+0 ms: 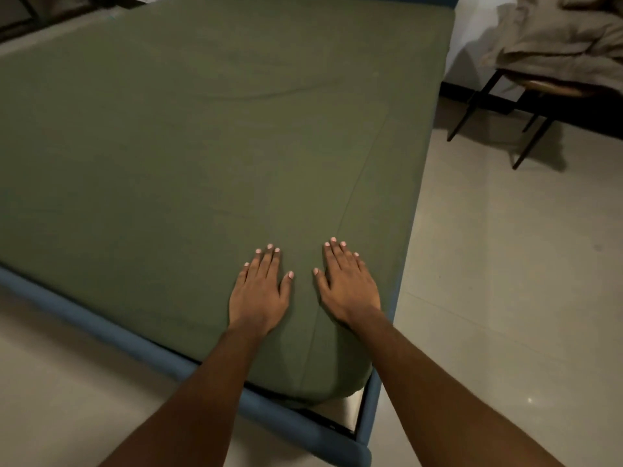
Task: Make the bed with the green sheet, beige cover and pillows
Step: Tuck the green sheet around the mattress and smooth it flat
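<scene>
The green sheet (pixel 209 136) covers the whole mattress and lies mostly smooth, with a long crease running from the near corner toward the middle. My left hand (pixel 259 291) and my right hand (pixel 349 284) lie flat on the sheet near that corner, fingers straight and palms down, one on each side of the crease. The beige cover (pixel 559 35) sits crumpled in a heap on a chair at the top right. No pillow is plainly visible.
A blue bed frame (pixel 141 345) rims the mattress, with its near corner (pixel 360 446) by my arms. A black-legged chair (pixel 526 112) stands on the pale tiled floor (pixel 505 281) right of the bed. Dark framed panels show at the top left.
</scene>
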